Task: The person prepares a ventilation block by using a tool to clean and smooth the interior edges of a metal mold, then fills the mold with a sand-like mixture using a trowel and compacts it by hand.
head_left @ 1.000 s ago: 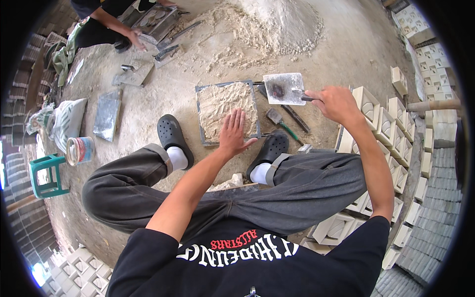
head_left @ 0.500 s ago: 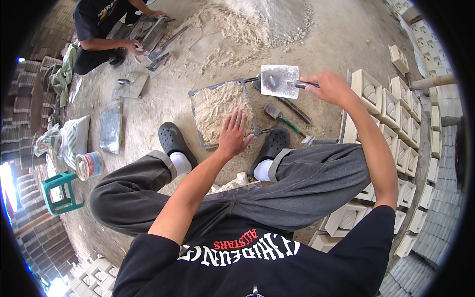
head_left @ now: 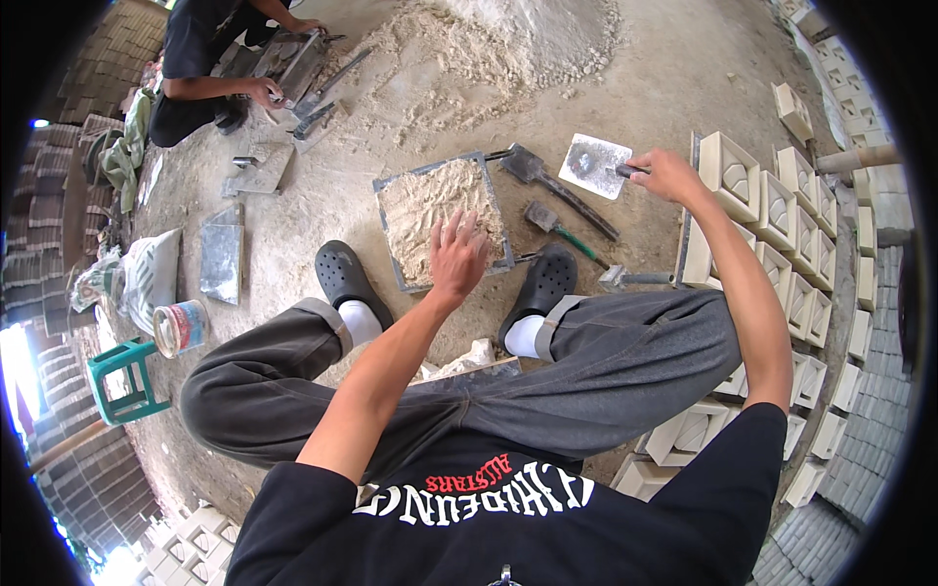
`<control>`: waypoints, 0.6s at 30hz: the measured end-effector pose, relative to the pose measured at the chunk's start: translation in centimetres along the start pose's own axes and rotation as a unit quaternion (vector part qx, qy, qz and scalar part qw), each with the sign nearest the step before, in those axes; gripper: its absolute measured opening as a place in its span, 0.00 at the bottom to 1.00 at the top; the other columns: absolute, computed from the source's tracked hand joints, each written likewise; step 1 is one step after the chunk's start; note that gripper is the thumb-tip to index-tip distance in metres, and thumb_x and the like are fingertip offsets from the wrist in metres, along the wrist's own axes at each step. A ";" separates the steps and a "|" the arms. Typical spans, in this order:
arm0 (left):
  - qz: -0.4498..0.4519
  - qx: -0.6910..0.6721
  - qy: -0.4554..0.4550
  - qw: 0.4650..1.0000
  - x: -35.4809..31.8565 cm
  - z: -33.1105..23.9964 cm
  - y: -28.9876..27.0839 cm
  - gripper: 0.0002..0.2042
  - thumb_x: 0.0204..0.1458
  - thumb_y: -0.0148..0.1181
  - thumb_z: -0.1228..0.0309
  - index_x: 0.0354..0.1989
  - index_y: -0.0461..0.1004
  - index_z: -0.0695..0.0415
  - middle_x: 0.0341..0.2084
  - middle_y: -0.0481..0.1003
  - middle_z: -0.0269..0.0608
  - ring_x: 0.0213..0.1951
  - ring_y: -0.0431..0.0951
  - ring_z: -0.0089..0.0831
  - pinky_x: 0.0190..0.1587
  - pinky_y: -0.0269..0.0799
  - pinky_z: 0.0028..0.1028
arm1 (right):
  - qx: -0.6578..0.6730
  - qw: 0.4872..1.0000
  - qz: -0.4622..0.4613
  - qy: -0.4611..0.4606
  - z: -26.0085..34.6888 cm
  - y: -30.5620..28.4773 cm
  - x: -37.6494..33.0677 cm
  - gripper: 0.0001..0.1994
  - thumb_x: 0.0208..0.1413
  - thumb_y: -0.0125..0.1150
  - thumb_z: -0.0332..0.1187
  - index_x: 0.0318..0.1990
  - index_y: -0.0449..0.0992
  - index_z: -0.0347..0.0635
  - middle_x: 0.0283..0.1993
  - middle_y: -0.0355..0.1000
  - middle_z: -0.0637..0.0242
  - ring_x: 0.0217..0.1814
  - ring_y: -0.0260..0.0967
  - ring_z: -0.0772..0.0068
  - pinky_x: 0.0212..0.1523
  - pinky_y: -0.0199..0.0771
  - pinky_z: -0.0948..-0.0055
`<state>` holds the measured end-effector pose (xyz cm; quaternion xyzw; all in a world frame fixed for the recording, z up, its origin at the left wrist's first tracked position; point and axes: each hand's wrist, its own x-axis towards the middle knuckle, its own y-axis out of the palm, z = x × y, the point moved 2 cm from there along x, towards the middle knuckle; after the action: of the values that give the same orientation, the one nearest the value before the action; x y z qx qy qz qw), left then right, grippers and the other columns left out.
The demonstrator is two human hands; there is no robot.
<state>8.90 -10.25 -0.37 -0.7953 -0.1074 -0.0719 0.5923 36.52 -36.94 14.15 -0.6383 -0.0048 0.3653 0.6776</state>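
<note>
Between my feet lies a square metal mould frame (head_left: 495, 186) filled with pale, sandy, damp-looking mix (head_left: 415, 210). My left hand (head_left: 459, 256) is over the mix at its near right part, fingers spread and a little bent; whether the fingertips press in cannot be made out. Out to the right, my right hand (head_left: 672, 178) grips the short handle of a flat square trowel (head_left: 594, 164), whose blade is smeared with powder. The blade is low over the floor, beyond the tools lying there.
On the floor by my right shoe lie a long-handled flat tool (head_left: 525, 164), a green-handled tool (head_left: 540, 216) and a small scraper (head_left: 616, 278). Rows of cast blocks (head_left: 731, 176) stand at right. A powder heap (head_left: 532, 39) lies ahead; a co-worker (head_left: 200, 49) crouches far left.
The trowel has moved right and away from the mould, its blade now lower and tilted. My left hand's fingers have gone from flat on the mix to bent.
</note>
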 end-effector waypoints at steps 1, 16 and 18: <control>-0.006 -0.019 -0.040 0.999 0.4 -0.1 0.1 0.09 0.56 0.59 0.62 0.39 0.82 0.50 0.59 0.71 0.35 0.66 0.63 0.36 0.70 0.48 0.44 | 0.000 1.000 0.001 -0.001 0.1 0.0 0.0 0.18 0.52 0.64 0.40 0.51 0.81 0.54 0.43 0.78 0.50 0.47 0.75 0.47 0.50 0.74 0.56; 0.022 0.004 0.014 1.000 1.5 -0.4 1.1 0.11 0.54 0.59 0.61 0.37 0.79 0.53 0.56 0.68 0.37 0.67 0.58 0.36 0.71 0.44 0.46 | -0.003 0.999 0.040 0.000 1.3 -0.1 0.7 0.18 0.54 0.63 0.40 0.53 0.80 0.53 0.46 0.78 0.49 0.48 0.75 0.47 0.50 0.74 0.57; 0.027 0.020 0.022 0.999 1.7 -0.4 1.3 0.11 0.54 0.59 0.61 0.38 0.79 0.54 0.56 0.68 0.38 0.67 0.57 0.36 0.71 0.43 0.47 | -0.015 0.999 0.041 -0.005 0.9 0.3 0.8 0.18 0.54 0.65 0.42 0.53 0.80 0.54 0.47 0.77 0.49 0.49 0.75 0.46 0.51 0.73 0.57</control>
<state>10.88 -10.79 -1.03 -0.7844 -0.0738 -0.0709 0.6117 36.51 -35.75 13.70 -0.6462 0.0128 0.3959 0.6524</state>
